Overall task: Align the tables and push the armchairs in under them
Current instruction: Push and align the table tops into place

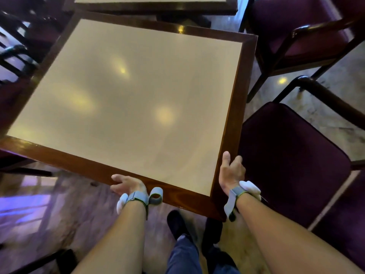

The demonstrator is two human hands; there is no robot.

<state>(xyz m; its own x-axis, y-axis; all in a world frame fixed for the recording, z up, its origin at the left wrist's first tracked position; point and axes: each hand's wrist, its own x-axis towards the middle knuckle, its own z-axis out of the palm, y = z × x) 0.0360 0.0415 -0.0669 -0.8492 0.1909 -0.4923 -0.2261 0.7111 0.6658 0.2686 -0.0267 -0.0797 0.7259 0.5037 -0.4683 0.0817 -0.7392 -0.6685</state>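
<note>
A rectangular table (243,80) with a beige top and dark wooden border fills the middle of the view, turned at an angle. My left hand (126,184) grips its near edge from below, thumb on the wood. My right hand (231,171) holds the right edge close to the near corner, thumb up on the border. A second table (156,4) of the same kind stands beyond it, its edge not parallel to the first. A purple-cushioned armchair (292,165) stands just right of the near corner, apart from the table.
Another purple armchair (296,32) stands at the upper right, pulled out. Dark armchairs (21,42) crowd the left side of the table. My legs and shoes (177,224) are on the marbled floor at the near corner.
</note>
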